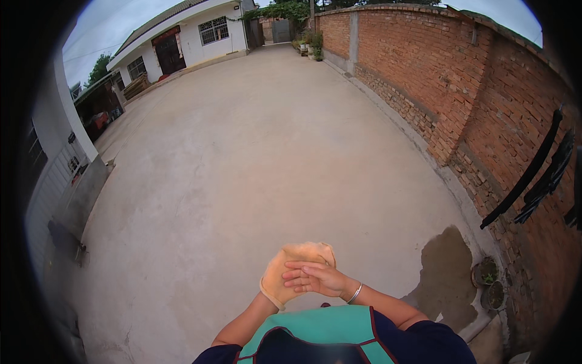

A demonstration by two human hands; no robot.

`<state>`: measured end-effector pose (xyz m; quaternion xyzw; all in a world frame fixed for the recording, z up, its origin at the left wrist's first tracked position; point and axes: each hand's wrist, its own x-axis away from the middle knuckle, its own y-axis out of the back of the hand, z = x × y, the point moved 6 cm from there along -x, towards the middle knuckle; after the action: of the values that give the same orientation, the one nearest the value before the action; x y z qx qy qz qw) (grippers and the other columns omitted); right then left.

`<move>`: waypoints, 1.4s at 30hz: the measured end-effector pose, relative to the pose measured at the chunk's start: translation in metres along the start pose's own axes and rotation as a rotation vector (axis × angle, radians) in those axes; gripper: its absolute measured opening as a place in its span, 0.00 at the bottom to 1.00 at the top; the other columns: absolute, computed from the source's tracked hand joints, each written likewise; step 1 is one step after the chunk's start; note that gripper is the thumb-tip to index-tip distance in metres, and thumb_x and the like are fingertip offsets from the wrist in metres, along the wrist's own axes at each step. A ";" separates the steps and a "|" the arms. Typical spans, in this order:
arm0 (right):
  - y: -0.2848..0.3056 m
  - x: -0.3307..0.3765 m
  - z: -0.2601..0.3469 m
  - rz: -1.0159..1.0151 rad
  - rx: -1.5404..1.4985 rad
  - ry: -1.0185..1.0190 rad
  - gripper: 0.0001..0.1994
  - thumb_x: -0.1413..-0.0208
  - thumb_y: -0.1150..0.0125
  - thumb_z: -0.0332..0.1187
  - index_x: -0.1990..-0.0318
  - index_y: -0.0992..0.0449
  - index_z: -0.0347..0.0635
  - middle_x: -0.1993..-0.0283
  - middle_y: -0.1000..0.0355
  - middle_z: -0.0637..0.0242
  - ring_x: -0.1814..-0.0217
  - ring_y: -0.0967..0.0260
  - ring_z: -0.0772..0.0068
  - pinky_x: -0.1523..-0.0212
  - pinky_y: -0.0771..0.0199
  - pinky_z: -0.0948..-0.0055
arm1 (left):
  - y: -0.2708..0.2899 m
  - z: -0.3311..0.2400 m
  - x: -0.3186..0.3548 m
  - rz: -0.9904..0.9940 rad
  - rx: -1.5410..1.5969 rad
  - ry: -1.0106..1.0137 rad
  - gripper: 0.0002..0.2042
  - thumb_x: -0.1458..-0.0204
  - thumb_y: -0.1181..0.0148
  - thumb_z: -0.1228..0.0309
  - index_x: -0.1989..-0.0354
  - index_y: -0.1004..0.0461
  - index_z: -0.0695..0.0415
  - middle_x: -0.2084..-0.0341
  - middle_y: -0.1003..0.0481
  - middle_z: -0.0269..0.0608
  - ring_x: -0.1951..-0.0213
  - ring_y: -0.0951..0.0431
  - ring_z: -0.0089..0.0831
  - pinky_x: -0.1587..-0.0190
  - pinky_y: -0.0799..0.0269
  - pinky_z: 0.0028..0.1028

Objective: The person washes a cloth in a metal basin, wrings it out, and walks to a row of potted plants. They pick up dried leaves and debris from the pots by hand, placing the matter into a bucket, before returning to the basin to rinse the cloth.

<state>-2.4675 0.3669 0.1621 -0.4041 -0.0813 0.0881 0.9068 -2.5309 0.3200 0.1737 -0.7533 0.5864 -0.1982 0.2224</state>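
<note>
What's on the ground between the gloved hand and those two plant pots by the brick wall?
In the head view, bare concrete, then a dark wet patch, lies between the gloved left hand and the two pots. Nothing else sits there.

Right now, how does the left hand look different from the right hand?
The left hand wears a tan glove; the right hand is bare. The right hand has a silver bracelet at its wrist; the left hand shows none. The right hand lies on top, the left underneath. Both meet at the chest.

The right hand [318,278] lies over the gloved left hand [290,271]; a brick wall [485,103] stands right, a house [188,33] far left.
</note>
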 end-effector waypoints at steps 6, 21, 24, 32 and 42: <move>0.088 -0.137 0.163 -0.038 0.384 -0.041 0.21 0.38 0.59 0.36 0.39 0.45 0.36 0.42 0.39 0.57 0.42 0.38 0.67 0.44 0.36 0.69 | 0.107 -0.102 -0.156 -0.145 -0.110 -0.176 0.18 0.43 0.59 0.62 0.46 0.38 0.54 0.49 0.33 0.37 0.48 0.32 0.32 0.51 0.33 0.30; 0.346 -0.470 0.608 -0.565 2.055 0.661 0.17 0.50 0.47 0.30 0.50 0.32 0.40 0.53 0.32 0.61 0.51 0.35 0.61 0.51 0.36 0.66 | 0.280 -0.382 -0.641 -0.028 -1.495 -0.959 0.08 0.56 0.47 0.68 0.66 0.29 0.51 0.66 0.27 0.37 0.61 0.29 0.36 0.60 0.34 0.34; 0.431 -0.501 0.678 -0.701 1.753 0.609 0.20 0.48 0.47 0.32 0.46 0.34 0.41 0.49 0.35 0.58 0.50 0.35 0.64 0.49 0.36 0.66 | 0.337 -0.416 -0.755 0.163 -1.763 -0.715 0.05 0.57 0.47 0.69 0.72 0.27 0.52 0.68 0.26 0.36 0.65 0.28 0.35 0.64 0.32 0.32; 0.601 -0.681 0.925 -0.466 0.310 0.586 0.26 0.41 0.54 0.44 0.39 0.45 0.40 0.40 0.43 0.56 0.39 0.43 0.55 0.42 0.41 0.58 | 0.519 -0.600 -0.978 -0.194 -1.787 -0.783 0.02 0.62 0.47 0.72 0.79 0.31 0.55 0.76 0.30 0.37 0.72 0.31 0.35 0.71 0.36 0.31; 0.785 -0.960 1.172 -0.297 -0.120 0.643 0.28 0.40 0.62 0.52 0.39 0.44 0.44 0.38 0.45 0.56 0.37 0.46 0.53 0.40 0.44 0.53 | 0.773 -0.806 -1.172 -0.476 -2.111 -0.773 0.04 0.68 0.49 0.75 0.86 0.37 0.58 0.85 0.36 0.39 0.82 0.37 0.37 0.80 0.41 0.31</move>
<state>-3.7299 1.5092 0.2765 -0.4476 0.1453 -0.1814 0.8635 -3.8704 1.2110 0.3537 -0.6666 0.1956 0.5995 -0.3975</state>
